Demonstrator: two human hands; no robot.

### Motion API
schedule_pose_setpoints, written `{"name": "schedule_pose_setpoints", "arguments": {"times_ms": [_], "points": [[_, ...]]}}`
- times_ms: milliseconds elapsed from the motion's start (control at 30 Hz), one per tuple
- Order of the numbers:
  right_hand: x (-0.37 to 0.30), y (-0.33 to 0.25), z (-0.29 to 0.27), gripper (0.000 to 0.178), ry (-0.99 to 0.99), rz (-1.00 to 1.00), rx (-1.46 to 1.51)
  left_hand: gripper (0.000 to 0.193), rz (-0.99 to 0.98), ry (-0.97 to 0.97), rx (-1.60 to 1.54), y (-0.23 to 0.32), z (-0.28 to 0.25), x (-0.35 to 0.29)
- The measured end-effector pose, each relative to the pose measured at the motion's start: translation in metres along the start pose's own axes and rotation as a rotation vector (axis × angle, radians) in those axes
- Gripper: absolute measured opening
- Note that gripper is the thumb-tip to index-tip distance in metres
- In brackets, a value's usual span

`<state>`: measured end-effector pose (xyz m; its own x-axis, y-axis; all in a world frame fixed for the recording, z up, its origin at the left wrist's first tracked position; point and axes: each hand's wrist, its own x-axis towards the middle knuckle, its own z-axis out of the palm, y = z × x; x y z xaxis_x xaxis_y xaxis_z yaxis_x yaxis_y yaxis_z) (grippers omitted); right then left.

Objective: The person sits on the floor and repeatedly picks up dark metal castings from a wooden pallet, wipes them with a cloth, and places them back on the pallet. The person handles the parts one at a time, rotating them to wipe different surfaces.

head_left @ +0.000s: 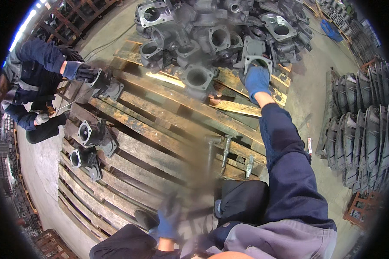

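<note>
My right hand (256,82), in a blue glove, reaches to the near right of a heap of grey metal castings (196,34). Its fingers are hooked into the round flanged opening of one casting (263,61). Low in the middle is my left hand (169,218), also blue-gloved, smeared by motion near my knees; its fingers and anything in them cannot be made out. A hammer (210,151), a metal rod (225,155) and a short metal tool (249,166) lie on the wooden pallet (147,157) between my hands.
Two castings (90,131) (85,160) stand on the pallet's left part. At far left, a co-worker's gloved hand (87,72) rests on another casting (108,88). Stacked ribbed metal parts (358,129) stand at right. A blue object (331,30) lies on the floor at the back right.
</note>
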<state>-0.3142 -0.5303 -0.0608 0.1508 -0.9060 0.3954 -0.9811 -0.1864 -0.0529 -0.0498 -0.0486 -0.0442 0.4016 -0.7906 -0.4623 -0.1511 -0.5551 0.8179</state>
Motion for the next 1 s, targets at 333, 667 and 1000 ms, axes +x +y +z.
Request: {"name": "schedule_pose_setpoints", "arguments": {"times_ms": [333,667,1000], "points": [[-0.045,-0.017,-0.048,0.053,-0.484,0.257,0.307,0.030,0.227,0.047,0.184,0.017,-0.011,-0.017],[-0.109,-0.095,-0.154,0.008,-0.287,-0.942,0.498,0.031,0.139,0.267,-0.202,-0.010,0.005,-0.019],[-0.295,-0.297,-0.126,0.029,-0.877,-0.465,0.357,0.041,-0.196,0.401,-0.745,-0.080,-0.024,-0.002]]}}
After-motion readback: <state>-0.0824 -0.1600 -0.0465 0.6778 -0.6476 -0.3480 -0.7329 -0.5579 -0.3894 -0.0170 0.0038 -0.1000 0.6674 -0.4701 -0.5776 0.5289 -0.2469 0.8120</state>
